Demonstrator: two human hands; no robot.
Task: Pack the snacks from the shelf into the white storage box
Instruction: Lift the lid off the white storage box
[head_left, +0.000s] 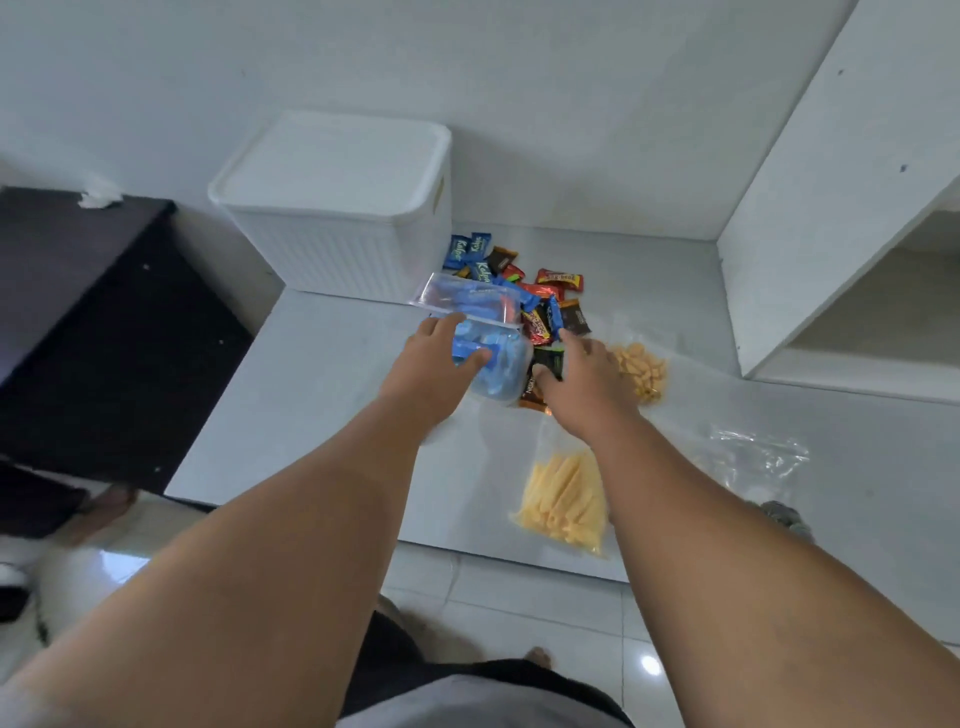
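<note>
Presently, clear zip bag of blue snacks (483, 332) is gripped by left hand (431, 369); lidded white ribbed box (337, 208) lies beyond-left, nearest it; black sachet (550, 361) is touched by spread right hand (587, 379).

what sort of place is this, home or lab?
Most likely a home room, not a lab: glossy tiled floor, a low white shelf strewn with wrapped snacks and a clear bag of blue snacks, and a lidded white storage box.

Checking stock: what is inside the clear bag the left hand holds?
Blue-wrapped snacks show through the clear bag; the left hand covers part, so the rest is hidden.
</note>
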